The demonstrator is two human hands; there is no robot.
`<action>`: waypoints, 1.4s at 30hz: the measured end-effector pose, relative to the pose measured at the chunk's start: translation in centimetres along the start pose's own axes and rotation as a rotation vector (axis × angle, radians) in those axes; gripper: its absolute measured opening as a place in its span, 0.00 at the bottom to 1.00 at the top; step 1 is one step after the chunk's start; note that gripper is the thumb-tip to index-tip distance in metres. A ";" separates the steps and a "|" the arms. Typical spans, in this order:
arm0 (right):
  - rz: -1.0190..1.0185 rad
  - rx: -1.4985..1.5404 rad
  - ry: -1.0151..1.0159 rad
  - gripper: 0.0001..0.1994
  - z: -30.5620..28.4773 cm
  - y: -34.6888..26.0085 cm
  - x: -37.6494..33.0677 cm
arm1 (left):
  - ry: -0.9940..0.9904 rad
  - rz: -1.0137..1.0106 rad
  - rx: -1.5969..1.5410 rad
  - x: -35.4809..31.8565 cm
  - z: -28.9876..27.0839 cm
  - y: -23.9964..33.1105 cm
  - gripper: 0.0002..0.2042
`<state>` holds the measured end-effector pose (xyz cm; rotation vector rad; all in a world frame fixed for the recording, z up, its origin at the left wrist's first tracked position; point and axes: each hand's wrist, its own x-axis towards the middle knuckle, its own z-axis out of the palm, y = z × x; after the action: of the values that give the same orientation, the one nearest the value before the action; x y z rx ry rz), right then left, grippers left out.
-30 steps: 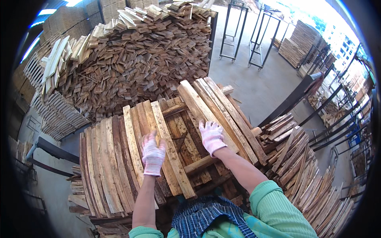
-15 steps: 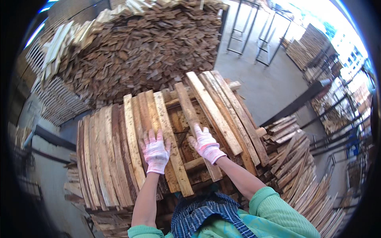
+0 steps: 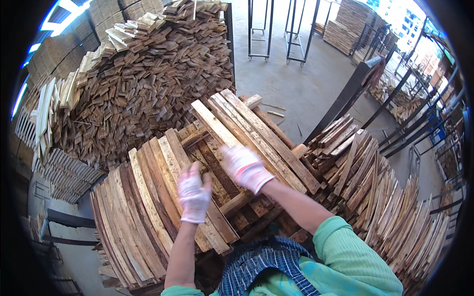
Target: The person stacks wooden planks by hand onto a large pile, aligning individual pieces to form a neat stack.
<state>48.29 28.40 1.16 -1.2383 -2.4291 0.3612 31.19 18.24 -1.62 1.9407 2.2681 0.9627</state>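
Note:
Over the left group of wooden planks [image 3: 154, 172], my left hand [image 3: 194, 195] in a white and pink work glove is open, thumb apart from the fingers. Farther right, my gloved right hand [image 3: 247, 168] reaches over the near part of a pale plank [image 3: 213, 122], the leftmost of the right-hand group. Motion smears its fingers, so I cannot tell if they grip the plank. Between both groups is a gap where a lower layer of boards [image 3: 213, 165] and a crosspiece [image 3: 237, 202] show.
A tall heap of short wood pieces [image 3: 153, 74] rises beyond the planks. More loose strips [image 3: 375, 192] lie stacked at the right. A dark metal post [image 3: 340, 103] slants beside them, and wheeled metal frames [image 3: 260, 32] stand on the grey floor farther off.
The plank under my right hand has shifted left against the left group. My right hand has left it for the pale plank at the right. The whole view has turned.

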 end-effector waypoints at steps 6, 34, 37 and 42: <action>0.406 -0.168 -0.092 0.14 2.5 5.8 -0.2 | -0.168 -0.843 -0.477 8.2 10.9 8.4 0.48; 0.330 -0.310 -0.238 0.27 2.2 9.2 1.3 | -0.367 -0.685 -0.048 3.9 9.9 6.3 0.43; 0.298 -0.199 -0.290 0.34 1.7 8.7 0.5 | -0.398 -0.652 -0.053 4.0 9.6 6.7 0.43; 0.368 0.136 -0.367 0.42 -2.8 8.1 0.5 | -0.134 -0.596 -0.123 2.6 8.5 5.5 0.43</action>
<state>55.07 33.59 0.62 -1.6791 -2.4001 0.9138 38.78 24.59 -5.11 1.1231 2.4078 0.8336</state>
